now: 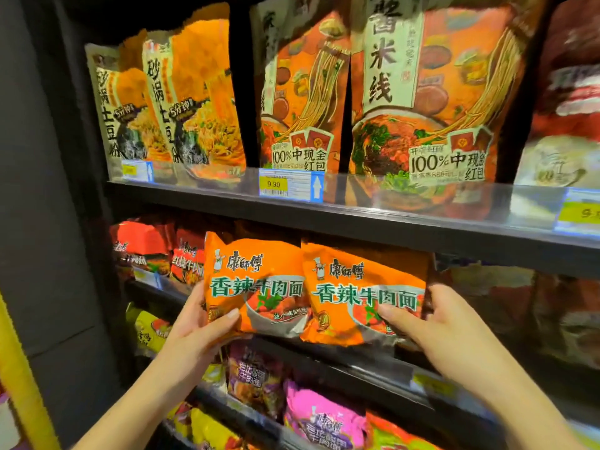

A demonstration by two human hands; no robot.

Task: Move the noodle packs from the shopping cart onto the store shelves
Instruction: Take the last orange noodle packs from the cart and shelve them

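"9.90" on shelf price tag [291,186]

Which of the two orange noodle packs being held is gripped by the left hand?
The orange pack on the left, beside the red packs: the left hand grips its lower left corner. The right hand holds the other orange pack.

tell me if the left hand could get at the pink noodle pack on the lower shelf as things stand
Probably not yet: the left hand grips an orange noodle pack. The pink noodle pack itself lies uncovered at the shelf front below, so the path looks free once that hand lets go.
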